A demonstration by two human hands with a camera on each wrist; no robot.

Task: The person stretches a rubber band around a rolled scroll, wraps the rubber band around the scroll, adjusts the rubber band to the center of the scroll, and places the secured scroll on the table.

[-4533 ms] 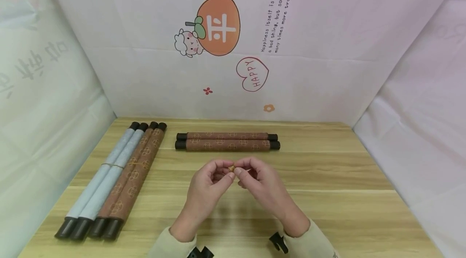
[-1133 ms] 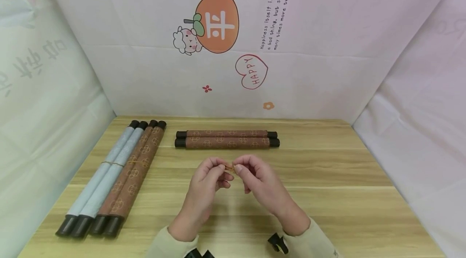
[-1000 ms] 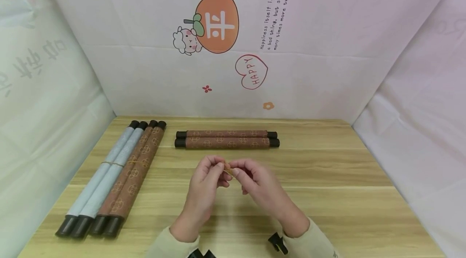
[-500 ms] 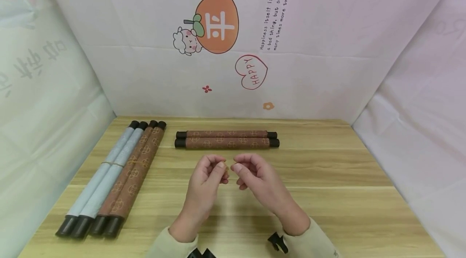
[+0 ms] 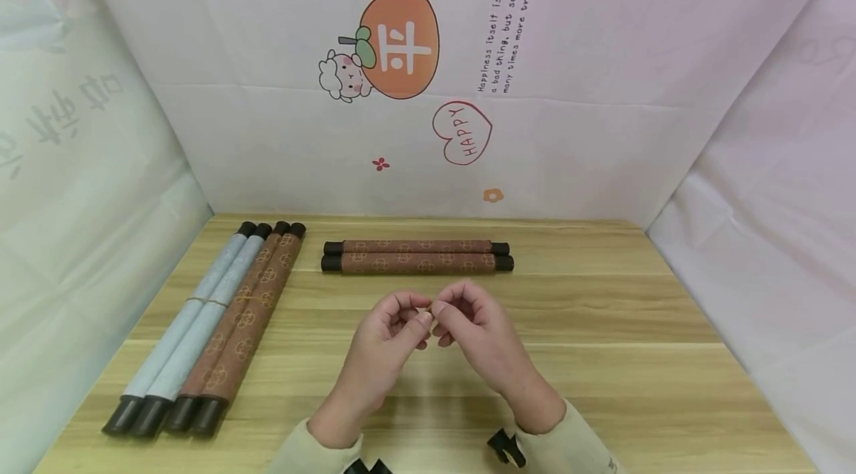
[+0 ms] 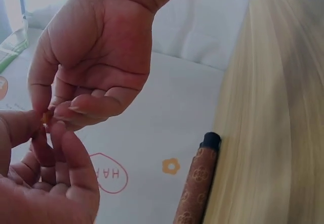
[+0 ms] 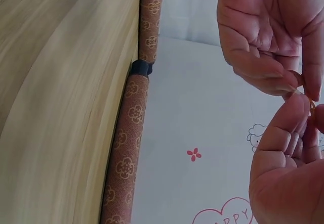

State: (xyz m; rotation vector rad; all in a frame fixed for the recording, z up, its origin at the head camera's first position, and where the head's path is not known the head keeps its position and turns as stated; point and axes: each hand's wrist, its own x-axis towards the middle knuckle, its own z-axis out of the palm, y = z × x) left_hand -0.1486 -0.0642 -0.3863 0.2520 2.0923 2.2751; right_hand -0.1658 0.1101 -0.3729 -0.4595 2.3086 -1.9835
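In the head view my left hand (image 5: 377,351) and right hand (image 5: 491,348) meet fingertip to fingertip over the middle of the table. Thumbs and forefingers pinch a tiny amber rubber band (image 7: 312,106) between them. It also shows as a small amber spot of band (image 6: 46,118) in the left wrist view, mostly covered by fingers. Just beyond the hands, two brown scrolls (image 5: 417,262) with gold flower patterns and black end caps lie side by side.
At the left lie two light blue scrolls (image 5: 194,318) and two brown scrolls (image 5: 250,318), each pair bound with a thin band. White printed cloth (image 5: 568,140) walls in the back and sides of the wooden table (image 5: 602,355). Black wrist mounts (image 5: 506,448) sit near the sleeves.
Earlier the rubber band was stretched between both hands; half a second ago it sat in the left fingers with the right apart. Now the fingertips have come together again. The scrolls stayed put.
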